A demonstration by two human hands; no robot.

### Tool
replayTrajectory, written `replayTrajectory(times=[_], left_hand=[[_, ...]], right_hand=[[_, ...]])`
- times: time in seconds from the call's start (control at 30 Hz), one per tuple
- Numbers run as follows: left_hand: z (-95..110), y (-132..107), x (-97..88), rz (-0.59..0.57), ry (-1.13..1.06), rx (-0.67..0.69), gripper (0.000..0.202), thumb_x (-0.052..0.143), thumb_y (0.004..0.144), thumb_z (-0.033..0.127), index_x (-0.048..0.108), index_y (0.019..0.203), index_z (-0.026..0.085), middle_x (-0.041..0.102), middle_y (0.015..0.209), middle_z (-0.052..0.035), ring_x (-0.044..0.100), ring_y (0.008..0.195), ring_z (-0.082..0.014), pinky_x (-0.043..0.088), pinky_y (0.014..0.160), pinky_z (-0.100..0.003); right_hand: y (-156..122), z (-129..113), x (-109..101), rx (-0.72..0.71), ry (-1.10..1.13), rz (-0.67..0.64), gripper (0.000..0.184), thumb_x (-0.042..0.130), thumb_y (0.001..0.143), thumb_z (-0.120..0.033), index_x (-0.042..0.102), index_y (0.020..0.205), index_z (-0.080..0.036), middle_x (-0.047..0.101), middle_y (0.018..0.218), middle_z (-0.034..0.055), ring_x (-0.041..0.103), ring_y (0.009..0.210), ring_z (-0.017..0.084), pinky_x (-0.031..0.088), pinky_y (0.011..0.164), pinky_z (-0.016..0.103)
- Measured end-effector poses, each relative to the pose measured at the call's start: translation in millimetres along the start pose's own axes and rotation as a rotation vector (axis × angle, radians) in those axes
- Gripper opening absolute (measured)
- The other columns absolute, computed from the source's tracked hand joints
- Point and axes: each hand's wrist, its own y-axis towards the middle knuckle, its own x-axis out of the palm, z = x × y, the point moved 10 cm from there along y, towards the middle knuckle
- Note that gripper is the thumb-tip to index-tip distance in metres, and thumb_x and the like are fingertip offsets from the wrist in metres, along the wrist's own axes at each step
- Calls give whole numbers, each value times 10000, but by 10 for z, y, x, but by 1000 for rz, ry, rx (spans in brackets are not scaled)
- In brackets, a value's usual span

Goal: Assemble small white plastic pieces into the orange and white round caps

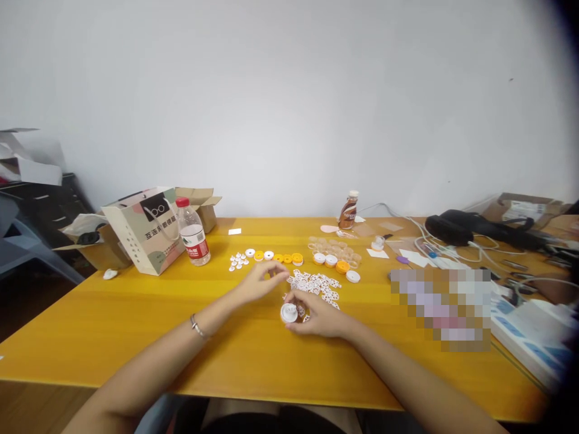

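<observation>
My right hand (317, 314) grips a white round plastic part (289, 313) from its right side, with a small raised piece at its centre. My left hand (263, 281) hovers to the upper left of that part, fingers curved and apart, with nothing visible in it. Just beyond my right hand lies a loose pile of small white cut-out plastic pieces (322, 284). White and orange rings (278, 258) form a row past my left hand. To its left are several small white pegged pieces (237, 261).
At the left stand a paper bag (156, 241) and a red-capped water bottle (193, 235). Clear rings (337, 247) and a white disc (353, 276) lie right of centre. A brown bottle (348, 211) is farther back. Cables and a blurred patch (441, 307) are at the right.
</observation>
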Motion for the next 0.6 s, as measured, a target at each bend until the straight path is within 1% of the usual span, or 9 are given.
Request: replayTrajectory(times=[0.03,0.1,0.13,0.2,0.3,0.37,0.43,0.5,0.6], left_hand=[[-57,137,-30,32,58,-12,268,444,823,364,582,898,146,622,870,-51,557,792,-142,434,678,-236],[-151,452,51,-12,164,-6,271,452,815,343,575,962,151,613,933,-61,558,830,-156,440,701,-250],[-181,619,100,-20,223,14,280,448,816,307,560,1015,145,599,977,-75,550,867,-165,438,742,-264],[-207,933,265,-51,348,88,331,426,812,192,505,1130,145,552,1077,-92,506,978,-177,382,878,-295],[-279,1286,618,-152,479,154,432,403,775,72,475,1184,190,478,1170,-88,443,1065,-191,329,935,-317],[-334,1425,768,-169,490,157,396,438,760,83,533,1125,203,487,1141,-92,452,1037,-209,332,925,-341],[-384,1490,829,-159,480,145,311,494,750,142,590,1039,203,514,1084,-90,469,993,-219,338,911,-356],[-438,1496,812,-134,467,125,245,541,732,194,620,964,196,536,1034,-83,477,964,-219,347,896,-356],[-516,1441,697,-71,433,78,204,576,699,183,623,897,182,572,955,-69,495,927,-212,370,865,-344]], right_hand=[[5,18,2,18,76,-2,289,605,681,-284,465,921,-203,535,844,-1,483,730,128,384,667,249],[19,48,36,42,221,-25,299,610,681,-280,447,920,-204,536,803,-16,474,662,103,376,618,227],[26,60,54,50,279,-36,307,619,675,-280,444,916,-204,533,786,-22,465,638,94,370,600,219],[37,78,70,50,361,-42,329,636,664,-285,446,921,-204,522,769,-29,448,614,84,359,579,211],[45,89,40,30,419,-19,367,655,650,-314,464,943,-207,504,784,-24,448,637,87,357,571,207],[46,96,15,27,440,-9,386,671,633,-339,479,939,-204,504,792,-19,460,653,93,365,574,211],[49,104,-3,31,463,-5,395,688,616,-347,491,926,-200,514,795,-16,475,669,100,377,589,218],[60,112,-24,29,499,9,389,698,608,-334,498,912,-196,520,790,-17,487,686,105,390,616,226],[83,144,-59,15,545,55,343,702,612,-297,512,876,-189,530,791,-18,501,723,107,402,682,241]])
